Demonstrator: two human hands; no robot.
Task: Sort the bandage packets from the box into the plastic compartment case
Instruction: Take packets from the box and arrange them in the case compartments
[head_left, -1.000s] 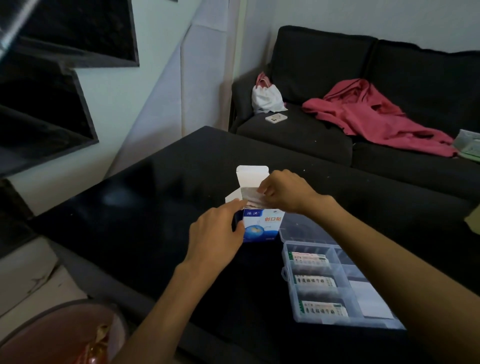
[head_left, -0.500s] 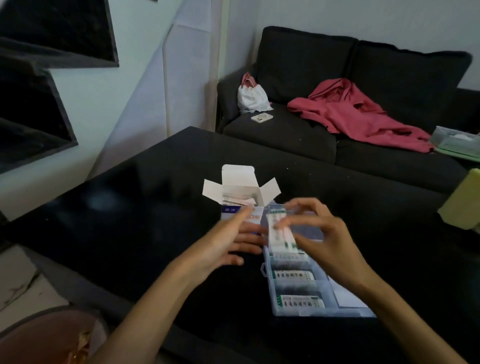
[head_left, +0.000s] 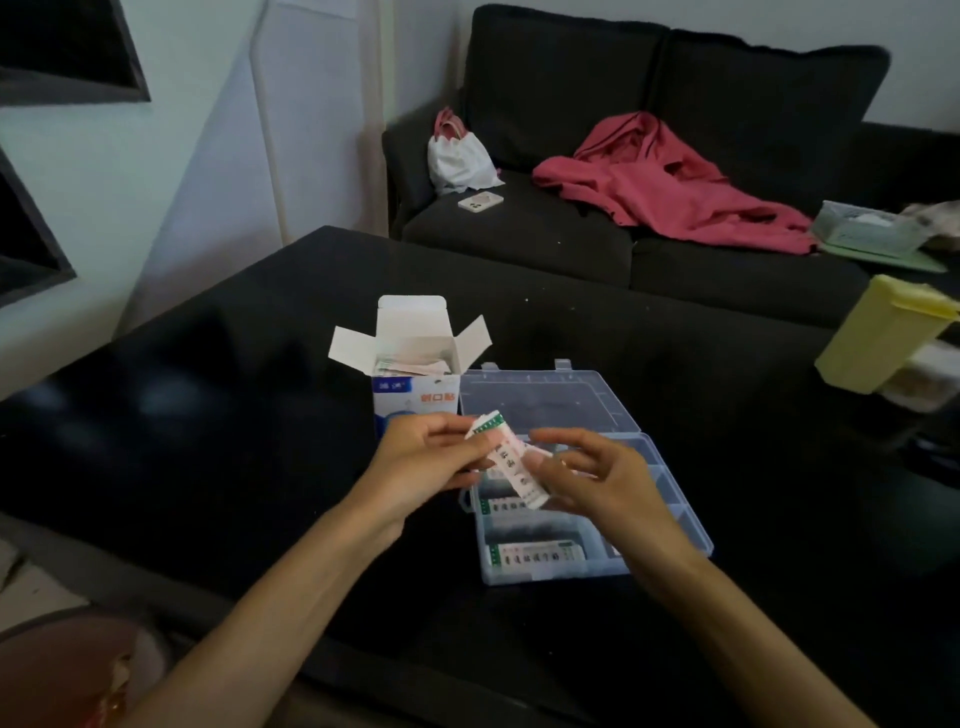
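The head view looks down on a dark table (head_left: 218, 415) with the work at the centre of the frame. A white and blue box (head_left: 415, 387) stands upright just left of centre, its top flaps spread open and more packets visible inside. Touching its right side lies the clear plastic case (head_left: 670, 519), its lid (head_left: 545, 397) folded back flat toward the top of the frame. Packets (head_left: 535, 555) already lie in the compartments along the case's left edge, one near the lower end and another above it, partly hidden by the hands. Both hands meet above the case's left part. The left hand (head_left: 423, 460) pinches the upper, green-edged end of a small stack of bandage packets (head_left: 511, 465) between thumb and fingers, and the right hand (head_left: 592, 480) pinches the stack's lower end with thumb and forefinger, its other fingers spread loosely. The stack tilts, its top leaning to the left of the frame. It seems the step in hand is squaring up or splitting the stack before placing it. The next move likely calls for lowering it flat into a free compartment, lined up with the dividers so that it does not ride up on a wall. A dark sofa (head_left: 519, 239) with a red garment (head_left: 670, 182) fills the upper right of the frame.
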